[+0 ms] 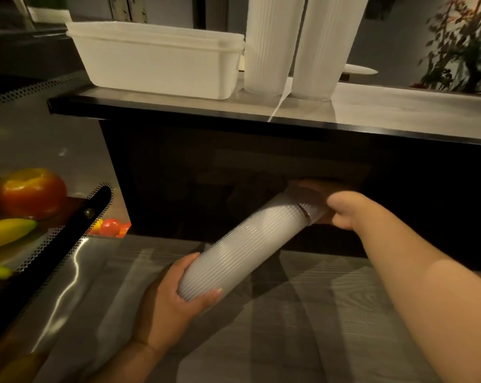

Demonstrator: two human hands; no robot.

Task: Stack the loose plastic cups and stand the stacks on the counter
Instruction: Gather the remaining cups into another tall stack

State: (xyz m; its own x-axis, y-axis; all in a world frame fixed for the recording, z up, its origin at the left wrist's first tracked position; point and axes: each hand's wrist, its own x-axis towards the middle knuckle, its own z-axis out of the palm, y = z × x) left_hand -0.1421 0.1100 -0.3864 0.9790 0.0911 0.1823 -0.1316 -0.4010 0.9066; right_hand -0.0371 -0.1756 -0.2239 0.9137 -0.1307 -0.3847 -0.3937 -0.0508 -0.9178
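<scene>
Head view: a long stack of ribbed translucent plastic cups [244, 244] is held tilted below the front edge of the counter [399, 117], its lower end nearer the camera and its upper end slanting up toward the dark panel under the counter. The left hand [175, 294] grips the lower end, thumb on the upper side and fingers curled beneath. The right hand [341, 211] holds the upper end, where a single clear cup [308, 203] sits on the stack; its fingers are curled round the cup's far side, mostly hidden. On the counter stand two tall cup stacks [297, 42], upright and just beside each other, with a white rectangular tub [156, 59] just left of them. Well left of and below the counter lie a red-orange fruit [32, 192] and a banana [7, 230].
</scene>
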